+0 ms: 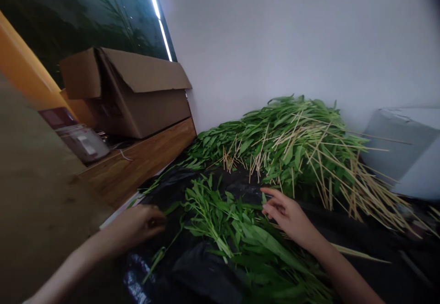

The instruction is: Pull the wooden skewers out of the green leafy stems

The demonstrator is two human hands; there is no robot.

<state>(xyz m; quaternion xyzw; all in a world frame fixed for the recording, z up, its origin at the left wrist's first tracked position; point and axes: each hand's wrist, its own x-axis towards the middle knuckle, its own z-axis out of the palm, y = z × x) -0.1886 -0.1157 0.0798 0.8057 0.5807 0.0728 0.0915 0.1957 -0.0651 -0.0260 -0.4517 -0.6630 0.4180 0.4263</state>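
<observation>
My left hand [146,221] hovers at the left side of the black plastic sheet [192,267], its fingers curled in. A green leaf lies by its fingertips; what the fingers hold, if anything, is hidden. Above the cut greens, my right hand [288,217] has its index finger stretched out and its thumb apart, with a small leaf close to the fingertips. Between the hands lies a loose bunch of leafy green stems [213,217]. Longer, broader leaves [271,244] spread below my right hand.
A large heap of leafy greens with pale stems [302,134] lies against the white wall [292,34]. An open cardboard box [147,107] stands on a wooden ledge [161,153] beside a plastic container [84,141]. At the right is a white-grey block [405,143].
</observation>
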